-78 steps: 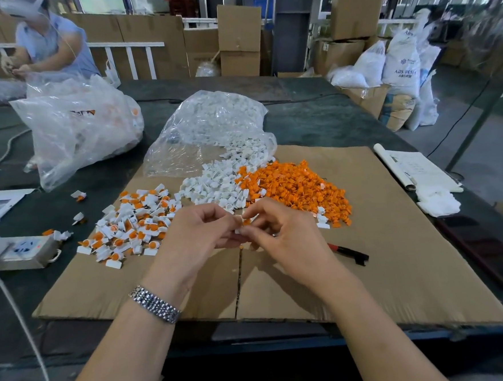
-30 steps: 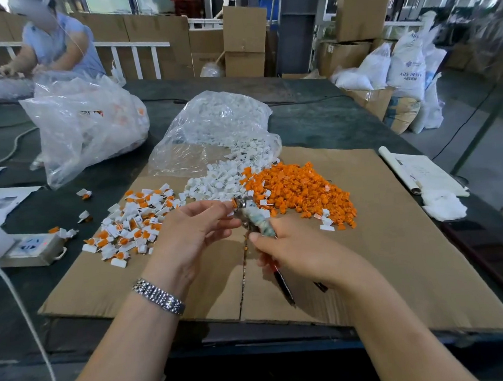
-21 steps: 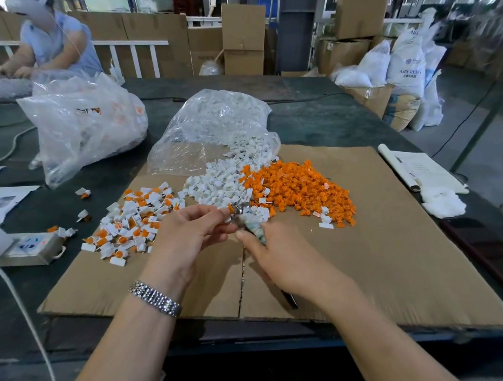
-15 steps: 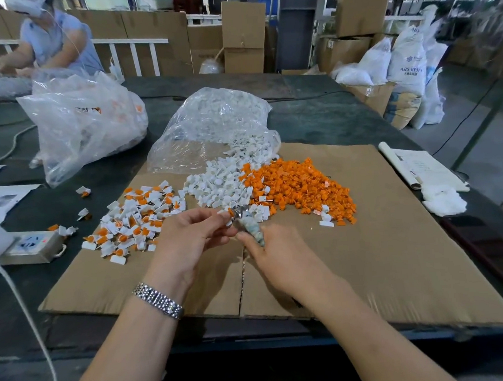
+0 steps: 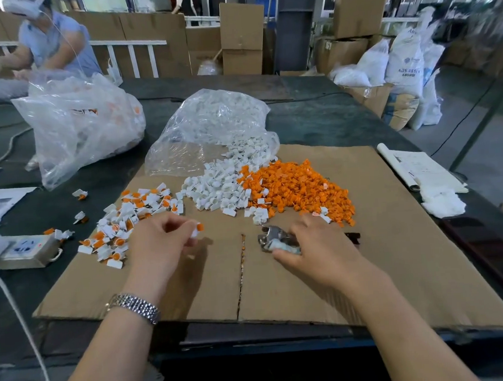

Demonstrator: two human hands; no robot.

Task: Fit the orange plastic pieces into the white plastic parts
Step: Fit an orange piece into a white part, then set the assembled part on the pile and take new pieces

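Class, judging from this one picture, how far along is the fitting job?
Done: a small pile of fitted pieces. In hand: the left hand pinches one fitted piece; the right hand holds pliers. Left: larger loose white parts and orange pieces. Well under halfway.

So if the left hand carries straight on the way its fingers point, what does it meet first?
The left hand, pinching an assembled piece, points up and right. First in that line looks to be the white parts pile, though height above the cardboard is unclear.
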